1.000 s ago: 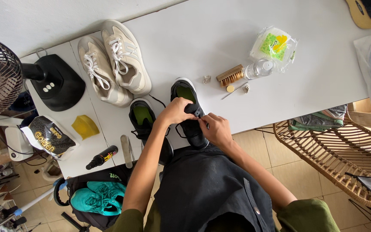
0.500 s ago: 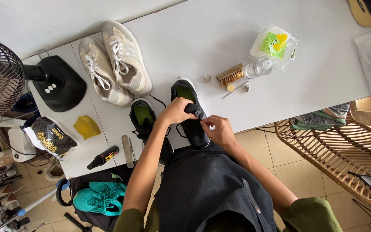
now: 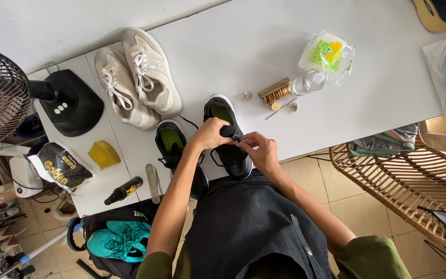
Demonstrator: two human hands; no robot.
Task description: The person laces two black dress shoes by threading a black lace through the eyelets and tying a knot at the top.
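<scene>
Both hands are at work on a black low-top sneaker with a green insole [image 3: 227, 135], which lies on the near edge of the white desk [image 3: 264, 46] with its toe toward the person and its heel toward the wall. The left hand [image 3: 210, 133] is curled closed over the tongue area, gripping the upper at the shoe's mouth. The right hand [image 3: 259, 151] sits just beside it, fingers pinched together on the laces or upper at mid-shoe; exactly what the fingertips hold cannot be told. The matching second black sneaker with green insole [image 3: 174, 150] lies just to the left, touching or nearly touching the left forearm, its toe overhanging the desk edge. Farther left and toward the wall rests a pair of cream and beige lace-up trainers [image 3: 138, 77], side by side. To the right of the worked shoe, well apart, lie a small wooden-backed bristle brush [image 3: 275, 91], a clear plastic bottle on its side [image 3: 309, 82] and a clear plastic bag with green and yellow contents [image 3: 327, 54]. On the left part of the desk stand the black base of an electric fan [image 3: 73, 101], a yellow cloth-like item [image 3: 103, 154], a black and white printed pouch [image 3: 60, 166] and a small dark bottle with an orange label [image 3: 124, 190]. Below the desk edge, a dark bag holds teal trainers [image 3: 120, 238]. A rattan chair [image 3: 398, 181] stands at right.
</scene>
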